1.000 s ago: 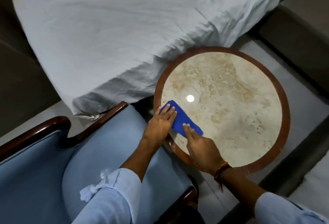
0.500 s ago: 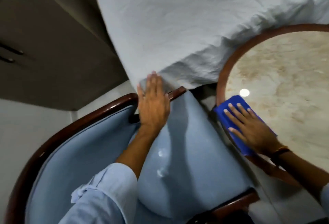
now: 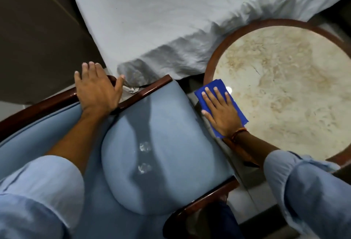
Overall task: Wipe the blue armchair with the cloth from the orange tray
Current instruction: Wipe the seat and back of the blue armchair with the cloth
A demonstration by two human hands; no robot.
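Blue upholstery fills the lower left of the frame — the armchair (image 3: 161, 143), with two pale smudges on its seat cushion (image 3: 145, 157), likely what needs wiping. Above it, at centre left, the left hand (image 3: 98, 91) lies flat with fingers spread on the dark wooden armrest (image 3: 47, 105), probably to steady the chair; it holds nothing. At centre right, the right hand (image 3: 220, 113) presses palm-down, fingers extended, on the folded blue cloth (image 3: 209, 87) at the near edge of the round marble table (image 3: 284, 86) — not yet gripped or carried to the chair. No orange tray shows.
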